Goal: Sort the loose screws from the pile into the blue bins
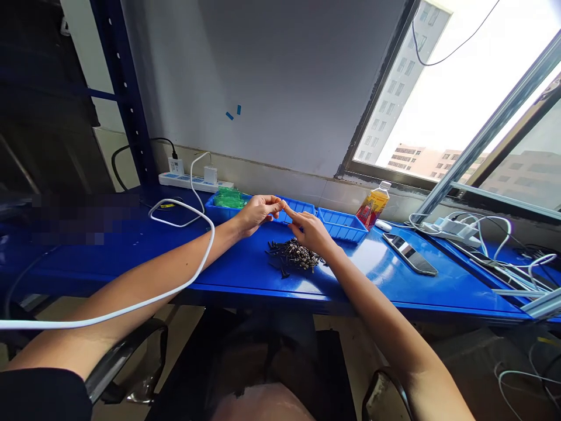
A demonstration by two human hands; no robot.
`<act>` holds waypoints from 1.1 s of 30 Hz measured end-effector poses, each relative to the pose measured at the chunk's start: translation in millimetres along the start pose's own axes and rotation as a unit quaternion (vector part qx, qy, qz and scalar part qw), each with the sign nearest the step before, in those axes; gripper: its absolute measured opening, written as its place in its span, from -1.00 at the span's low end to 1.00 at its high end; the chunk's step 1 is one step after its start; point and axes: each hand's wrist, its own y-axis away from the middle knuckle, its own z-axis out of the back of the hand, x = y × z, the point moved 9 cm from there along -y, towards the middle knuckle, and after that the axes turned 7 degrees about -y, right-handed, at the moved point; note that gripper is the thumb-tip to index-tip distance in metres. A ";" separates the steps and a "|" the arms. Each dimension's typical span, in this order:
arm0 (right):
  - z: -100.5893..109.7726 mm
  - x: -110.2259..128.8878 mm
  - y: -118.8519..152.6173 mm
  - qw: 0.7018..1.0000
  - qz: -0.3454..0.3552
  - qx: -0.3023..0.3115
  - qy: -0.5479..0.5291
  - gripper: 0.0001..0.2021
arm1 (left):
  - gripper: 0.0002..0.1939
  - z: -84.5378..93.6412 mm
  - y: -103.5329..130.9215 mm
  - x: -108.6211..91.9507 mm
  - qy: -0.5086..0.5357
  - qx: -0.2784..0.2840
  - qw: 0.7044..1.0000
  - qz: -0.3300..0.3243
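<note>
My left hand [258, 214] is raised over the blue trays, its thumb and fingertips pinched together; what they hold, if anything, is too small to make out. The extended index finger of my right hand [309, 230] meets the left fingertips, and its other fingers are curled in. Just below the hands, a pile of dark screws and silvery small metal parts [298, 255] lies on the blue table [245, 269]. Behind the hands stand blue trays; the left one [214, 211] holds green plastic material [228, 197], and the right one [344, 225] is partly seen.
A drink bottle [373, 206] and a phone [409, 254] are to the right. Power strips [193, 182] and white cables lie along the wall and at the far right. One white cable [193, 279] passes across my left forearm.
</note>
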 end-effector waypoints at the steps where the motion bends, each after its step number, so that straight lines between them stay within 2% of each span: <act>1: 0.8 0.0 0.1 1.000 0.002 -0.007 -0.015 -0.43 | -0.85 -0.9 -0.2 -0.2 0.009 0.006 1.000 -0.004; 5: 3.5 -1.4 0.6 0.996 -0.006 -0.035 -0.078 -0.41 | -0.80 -3.4 -1.7 0.5 0.058 0.024 0.998 -0.008; 9: 5.6 -3.3 0.3 0.990 -0.016 -0.053 -0.133 -0.39 | -0.84 -4.6 -3.0 5.5 0.116 0.029 0.993 0.020; 12: 6.4 -4.3 -0.4 0.985 -0.020 -0.056 -0.162 -0.38 | -0.93 -3.1 -2.4 7.6 0.143 0.014 0.989 0.039; 18: 5.1 -11.3 -1.2 0.956 -0.065 -0.043 -0.281 -0.38 | -0.82 -0.1 -1.0 9.9 0.157 -0.012 0.986 0.058; 20: 0.2 -13.7 -0.8 0.932 -0.091 -0.015 -0.351 -0.37 | -0.83 1.1 -1.7 10.1 0.154 -0.017 0.986 0.056; 23: -7.6 -13.5 0.7 0.873 -0.120 0.033 -0.472 -0.36 | -0.88 2.0 -2.6 10.1 0.147 -0.022 0.987 0.055; 29: -10.7 -14.8 5.0 0.753 -0.171 0.053 -0.633 -0.44 | -0.96 4.9 -0.8 2.9 0.093 -0.041 0.995 0.014; 31: -11.7 -16.0 6.9 0.729 -0.191 0.054 -0.655 -0.47 | -0.96 0.9 0.1 0.6 0.067 -0.022 0.997 0.003; 33: -12.0 -16.5 8.2 0.719 -0.202 0.054 -0.663 -0.50 | -0.93 -4.8 0.5 0.2 0.058 0.007 0.998 -0.003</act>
